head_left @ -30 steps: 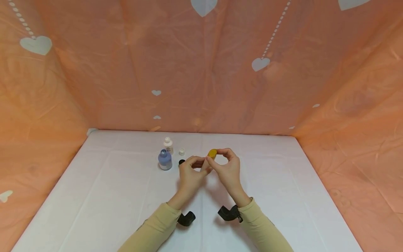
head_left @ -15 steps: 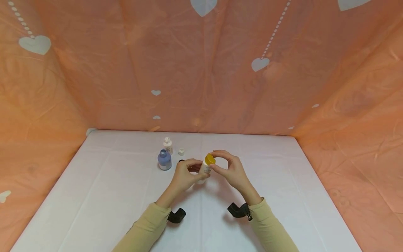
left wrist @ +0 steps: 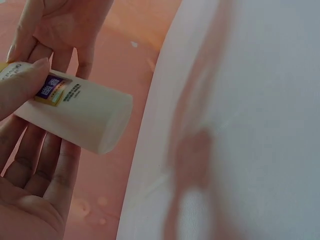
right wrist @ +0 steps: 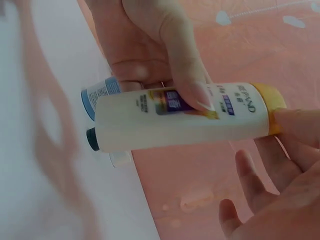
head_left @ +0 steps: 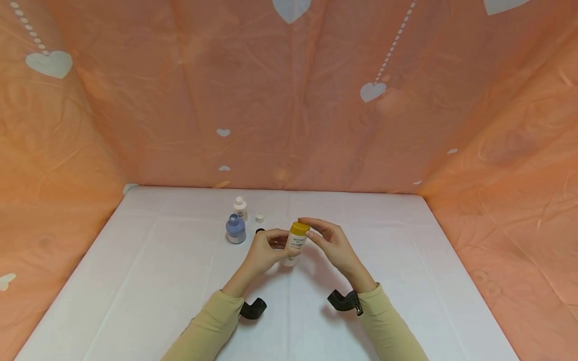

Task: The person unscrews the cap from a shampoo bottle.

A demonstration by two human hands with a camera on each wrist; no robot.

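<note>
My left hand (head_left: pixel 262 253) grips a white shampoo bottle (head_left: pixel 295 242) round its body, the thumb lying across the printed label. The bottle is held above the table, slightly tilted, with its yellow cap (head_left: pixel 300 229) uppermost. At that cap, the thumb and fingers of my right hand (head_left: pixel 336 250) pinch its edge. In the right wrist view the cap (right wrist: pixel 274 106) sits on the end of the bottle, under the right thumb. The left wrist view shows the bottle's bare base (left wrist: pixel 117 122), with most of the cap out of frame.
A blue bottle (head_left: pixel 236 230) and a smaller white bottle (head_left: pixel 241 208) stand uncapped at the back left. A small white cap (head_left: pixel 260 217) lies beside them. A black cap (head_left: pixel 260 230) is partly hidden behind my left hand. Orange curtains (head_left: pixel 289 110) border the white table (head_left: pixel 158 281).
The bottle has swung more upright, so its label now shows, and its cap has moved slightly left and down. Both forearms have moved apart. My right fingers have shifted on the cap.
</note>
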